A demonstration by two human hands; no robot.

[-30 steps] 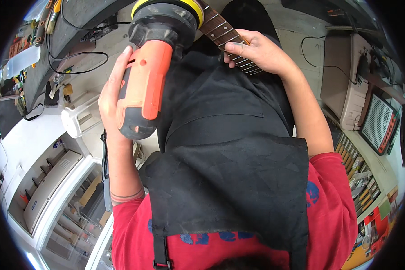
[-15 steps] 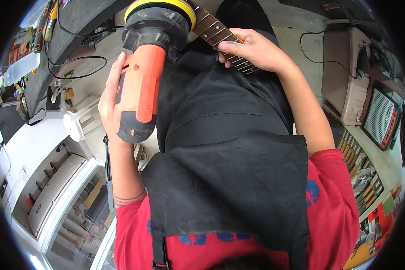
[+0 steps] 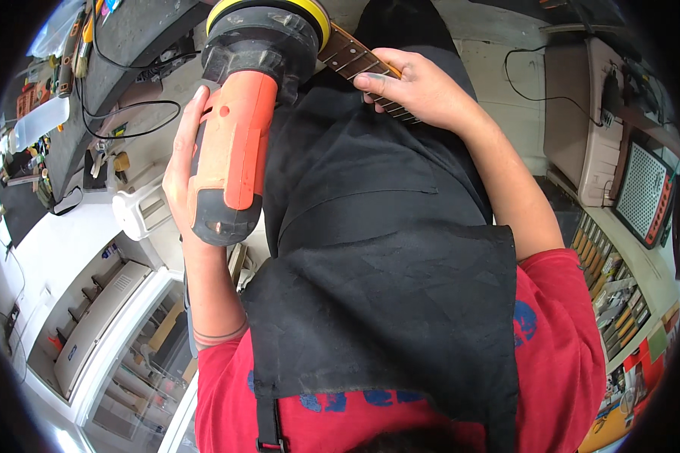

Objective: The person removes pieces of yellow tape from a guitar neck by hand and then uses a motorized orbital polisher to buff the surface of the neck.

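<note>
My left hand (image 3: 180,162) is closed along the left side of an orange and black power polisher (image 3: 233,151), with most of its fingers hidden behind the body. The tool's black head points away from me and carries a yellow-edged round pad (image 3: 307,9), cut off by the top of the view. Beside that pad, a guitar neck (image 3: 353,60) with a dark fretted fingerboard and pale dot inlays slants down to the right. My right hand (image 3: 415,87) grips it, thumb on the fingerboard and fingers around the edge. The neck's far end is hidden behind the pad.
At the upper left a dark workbench (image 3: 121,45) holds tools, with a black cable (image 3: 140,113) looping below it. A white stool (image 3: 140,211) stands on the left. On the right are a beige case (image 3: 601,121), a speaker-like box (image 3: 642,192) and a rack of tools (image 3: 597,264).
The guitar neck has slid slightly up and left, with less of it showing past my right hand. The polisher has shifted a little left.
</note>
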